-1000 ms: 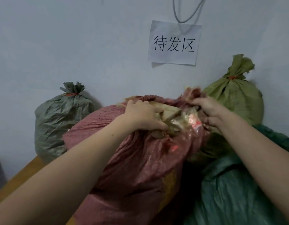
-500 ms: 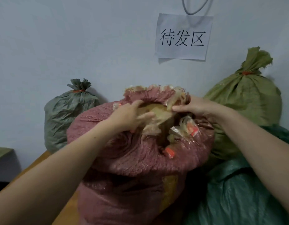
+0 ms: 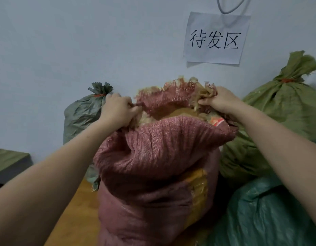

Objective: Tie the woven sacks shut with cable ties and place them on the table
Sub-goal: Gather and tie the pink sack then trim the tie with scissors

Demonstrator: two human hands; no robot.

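2 hands on sack rim | left hand (image 3: 116,110) grips left | right hand (image 3: 219,100) grips right | red sack (image 3: 153,157)

A paper sign (image 3: 215,39) hangs on the wall (image 3: 82,41) above the right hand (image 3: 222,100) fingers (image 3: 204,102), with a grey cable (image 3: 225,12) above it. A green-topped box (image 3: 8,160) sits lower left of the left hand (image 3: 116,110) fingers (image 3: 134,110).

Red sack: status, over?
Left grip, right grip clutch red sack rim. Mouth open, no tie. Tied olive sack crowds right side.

head-worn view, facing forward, close over red sack (image 3: 159,157)
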